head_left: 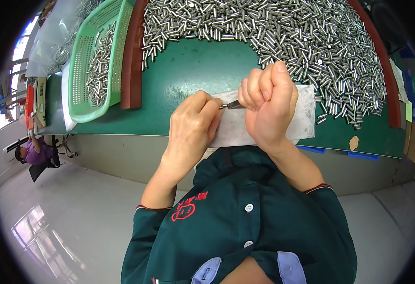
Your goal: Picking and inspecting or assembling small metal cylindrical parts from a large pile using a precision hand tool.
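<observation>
Over the table's near edge, my left hand (192, 124) pinches a small metal pin (223, 106) between thumb and fingertips. Closed in a fist, my right hand (271, 106) grips a slim metal tool, most of it hidden in the palm. Only the tool's flat, tapering grey blade (234, 104) shows, and its end meets the pin or comes very close to it. Beneath both hands lies a smudged white sheet (302, 116); whether it is cloth or paper I cannot tell.
A large heap of shiny metal pins (307, 38) covers the far and right side of the green table (188, 71). Brown-red rails (132, 66) flank it. A green plastic basket (78, 80) with more pins stands at left. Far left, a person (33, 150) sits.
</observation>
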Available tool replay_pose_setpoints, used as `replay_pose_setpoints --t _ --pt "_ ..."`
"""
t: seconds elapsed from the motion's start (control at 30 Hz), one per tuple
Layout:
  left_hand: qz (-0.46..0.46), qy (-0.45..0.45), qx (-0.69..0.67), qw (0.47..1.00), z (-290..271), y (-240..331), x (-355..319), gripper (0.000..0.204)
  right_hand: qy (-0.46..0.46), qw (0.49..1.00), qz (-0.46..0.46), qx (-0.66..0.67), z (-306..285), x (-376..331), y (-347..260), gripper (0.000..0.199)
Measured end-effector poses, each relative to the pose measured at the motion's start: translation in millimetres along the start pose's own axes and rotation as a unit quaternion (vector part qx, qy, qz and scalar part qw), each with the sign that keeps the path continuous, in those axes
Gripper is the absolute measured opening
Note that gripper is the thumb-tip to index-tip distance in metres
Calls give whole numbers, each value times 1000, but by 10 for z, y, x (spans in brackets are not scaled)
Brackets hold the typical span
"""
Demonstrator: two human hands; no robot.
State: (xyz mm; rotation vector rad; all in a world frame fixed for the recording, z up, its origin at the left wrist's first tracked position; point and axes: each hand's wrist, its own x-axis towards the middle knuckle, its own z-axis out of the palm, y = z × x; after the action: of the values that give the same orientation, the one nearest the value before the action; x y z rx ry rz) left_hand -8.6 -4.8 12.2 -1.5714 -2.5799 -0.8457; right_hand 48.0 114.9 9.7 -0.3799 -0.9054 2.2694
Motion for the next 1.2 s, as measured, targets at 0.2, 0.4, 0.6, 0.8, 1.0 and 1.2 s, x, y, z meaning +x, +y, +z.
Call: replay_pose_setpoints --t 0.2,0.4,0.6,0.8,1.0,1.2 --pt "7 -3 1 1000 6 6 5 13 -11 1000 -3 19 3 -11 16 39" --pt "19 -11 10 1000 16 8 4 14 -58 992 -70 -83 71 -60 80 37" --pt "34 -19 17 999 1 -5 7 15 -109 965 -130 -201 71 -52 110 36" --pt "-1 8 -68 998 -19 -42 2 11 -50 992 -75 -93 64 -39 78 37" --pt "-192 15 -532 825 -24 -86 -19 10 -59 991 -76 -87 45 -43 58 37" --pt "-200 35 -567 799 42 -96 36 16 -48 994 -65 -78 52 -31 60 38"
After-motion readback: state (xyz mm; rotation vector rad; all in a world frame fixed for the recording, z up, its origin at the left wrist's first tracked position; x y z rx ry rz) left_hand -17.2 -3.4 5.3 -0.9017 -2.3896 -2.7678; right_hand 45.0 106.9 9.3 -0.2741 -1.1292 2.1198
